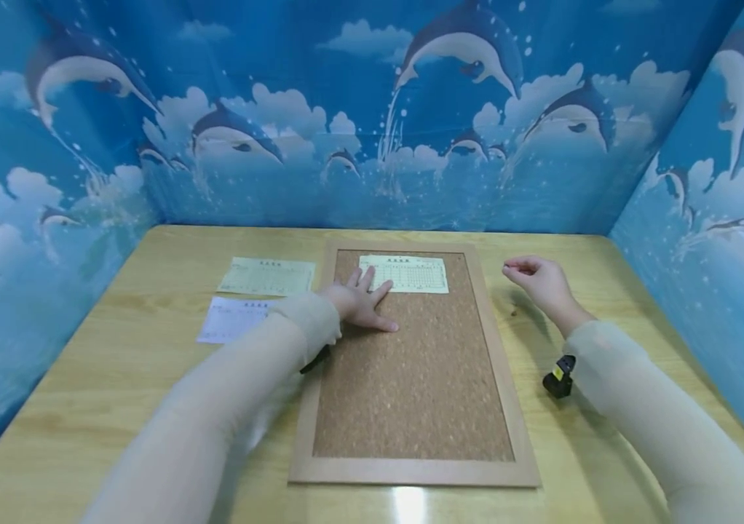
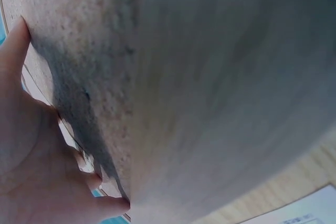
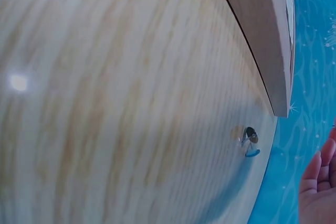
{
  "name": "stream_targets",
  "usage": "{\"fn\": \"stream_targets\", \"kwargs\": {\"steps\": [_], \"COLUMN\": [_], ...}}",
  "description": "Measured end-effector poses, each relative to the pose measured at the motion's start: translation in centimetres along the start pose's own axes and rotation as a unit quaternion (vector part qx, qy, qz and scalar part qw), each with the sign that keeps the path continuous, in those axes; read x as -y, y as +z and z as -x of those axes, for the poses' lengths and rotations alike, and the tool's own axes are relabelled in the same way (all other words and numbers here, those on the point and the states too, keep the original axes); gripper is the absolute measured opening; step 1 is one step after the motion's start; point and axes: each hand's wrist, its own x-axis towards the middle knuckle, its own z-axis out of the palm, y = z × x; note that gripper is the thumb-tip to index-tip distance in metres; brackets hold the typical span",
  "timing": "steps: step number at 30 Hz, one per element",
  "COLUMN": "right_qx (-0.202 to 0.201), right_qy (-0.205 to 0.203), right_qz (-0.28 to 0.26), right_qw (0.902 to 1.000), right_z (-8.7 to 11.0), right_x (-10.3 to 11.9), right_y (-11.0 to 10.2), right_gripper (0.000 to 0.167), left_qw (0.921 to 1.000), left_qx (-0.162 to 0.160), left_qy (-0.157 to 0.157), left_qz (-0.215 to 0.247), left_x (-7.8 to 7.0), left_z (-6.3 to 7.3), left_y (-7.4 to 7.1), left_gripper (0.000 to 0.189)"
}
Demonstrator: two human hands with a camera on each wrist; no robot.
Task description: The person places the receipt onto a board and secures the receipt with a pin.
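Note:
My left hand (image 1: 360, 302) lies spread on the corkboard (image 1: 414, 386), its fingertips over the left part of a pale green printed form (image 1: 411, 275) near the board's top. In the left wrist view, the thumb and fingers (image 2: 107, 207) press on the cork. Right of the board, my right hand (image 1: 538, 280) is raised above the table, fingertips pinched together. A tiny dark bit at the fingertips looks like a thumbtack, mostly hidden by them. Below that hand, a few thumbtacks (image 3: 251, 136) with shiny round heads lie on the table.
Left of the board, another pale green form (image 1: 267, 276) and a lilac form (image 1: 231, 320) lie on the wooden table (image 1: 116, 378). The left forearm passes over the lilac one's edge. A blue dolphin-print curtain (image 1: 267, 175) encloses the back and sides.

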Motion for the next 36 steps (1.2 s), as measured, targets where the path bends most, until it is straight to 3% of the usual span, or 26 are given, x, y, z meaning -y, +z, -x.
{"fn": "stream_targets", "kwargs": {"steps": [16,36], "right_qx": [0.031,0.038], "right_qy": [-0.005,-0.008], "right_qz": [0.001,-0.009], "right_qw": [0.9995,0.9992], "right_z": [-0.6,-0.7], "right_x": [1.2,1.5], "right_y": [1.1,1.1], "right_gripper": [0.043,0.043], "left_qw": [0.9999,0.9998], "left_qx": [0.005,0.01], "left_qy": [-0.01,-0.013], "left_qz": [-0.006,0.01], "left_x": [0.4,0.2], "left_z": [0.2,-0.1], "left_y": [0.1,-0.3], "left_gripper": [0.103,0.105]}}
